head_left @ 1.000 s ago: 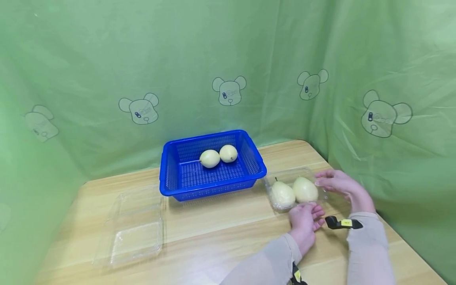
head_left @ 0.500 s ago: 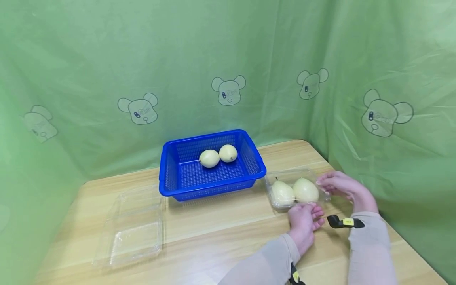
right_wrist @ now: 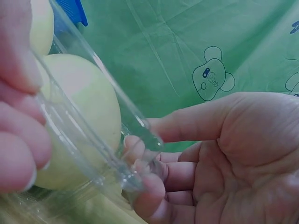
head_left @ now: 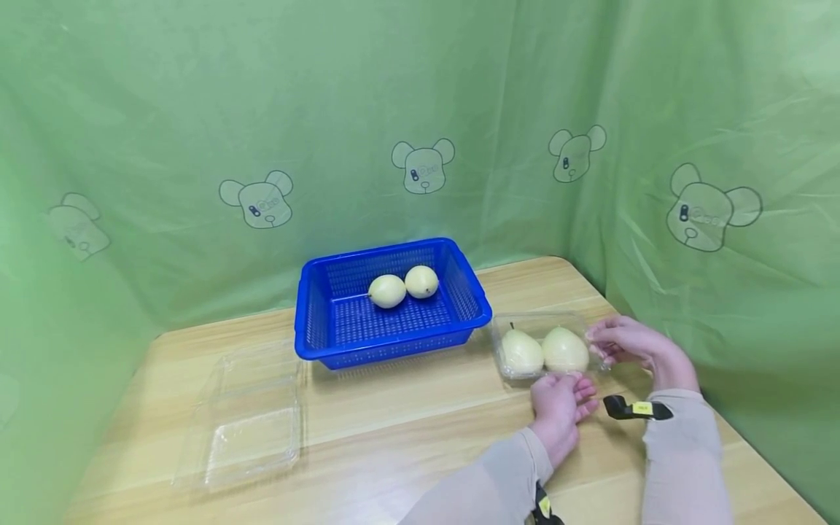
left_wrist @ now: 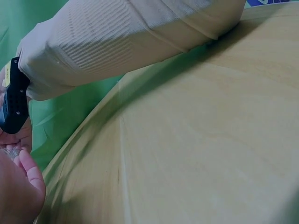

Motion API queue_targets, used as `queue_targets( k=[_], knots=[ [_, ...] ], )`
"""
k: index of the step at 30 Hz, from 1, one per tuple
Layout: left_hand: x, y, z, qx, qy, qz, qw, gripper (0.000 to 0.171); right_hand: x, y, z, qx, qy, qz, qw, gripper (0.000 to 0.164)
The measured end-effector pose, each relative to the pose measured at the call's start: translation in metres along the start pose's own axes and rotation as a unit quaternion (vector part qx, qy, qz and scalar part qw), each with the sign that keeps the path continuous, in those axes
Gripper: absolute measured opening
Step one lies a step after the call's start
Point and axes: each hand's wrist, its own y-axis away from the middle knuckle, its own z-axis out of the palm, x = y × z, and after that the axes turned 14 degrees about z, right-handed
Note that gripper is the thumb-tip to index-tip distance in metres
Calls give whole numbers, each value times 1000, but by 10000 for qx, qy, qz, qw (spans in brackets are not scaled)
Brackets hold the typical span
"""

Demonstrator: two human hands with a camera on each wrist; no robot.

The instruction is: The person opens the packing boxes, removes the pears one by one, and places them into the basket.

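A clear plastic clamshell box (head_left: 537,319) lies near the table's right side with two pale pears, a left one (head_left: 523,354) and a right one (head_left: 566,352), inside. Its lid appears to be down over them. My right hand (head_left: 633,346) pinches the box's right-hand edge, thumb above and fingers beneath, as the right wrist view shows. At the front edge, my left hand (head_left: 556,410) grips the rim between thumb and fingers. Close up in the right wrist view, the nearer pear (right_wrist: 88,100) sits behind the transparent wall. The left wrist view catches only part of the left hand (left_wrist: 21,191).
Behind and left of the box stands a blue basket (head_left: 394,340) holding two more pears, one (head_left: 387,292) beside the other (head_left: 421,282). A second clear clamshell (head_left: 252,437) lies spread open on the left of the wooden table (head_left: 367,437). Green curtains (head_left: 328,87) enclose the table.
My right hand has shifted slightly to the right along with the box's right edge. The left hand stays nearly still. Basket and second clamshell are unmoved.
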Motion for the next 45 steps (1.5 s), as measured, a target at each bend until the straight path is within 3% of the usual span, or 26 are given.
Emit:
queue_targets(
  k=[11,19,25,30,37,45],
  knots=[
    [2,-1,1,42,39,13,10000,5,-1,1,2,-47,-88,127,9999,30],
    [1,1,2,161,19,1,9999,5,-5,1,5,333,-139,196,9992,42],
    [2,0,3,240,-3,29,9997,3,-9,-3,6,507,-229,79,9984,37],
    [1,-2,4,288,-43,38,9996,4,-6,-10,5,320,-616,-51,9976,52],
    [1,-2,5,362,-30,70,9993,5,2,-21,1,-332,-1234,-261,9915,20],
    [-2,-1,6,391,33,88,9992,6,0,-17,2,-300,-974,-198,9946,15]
  ],
)
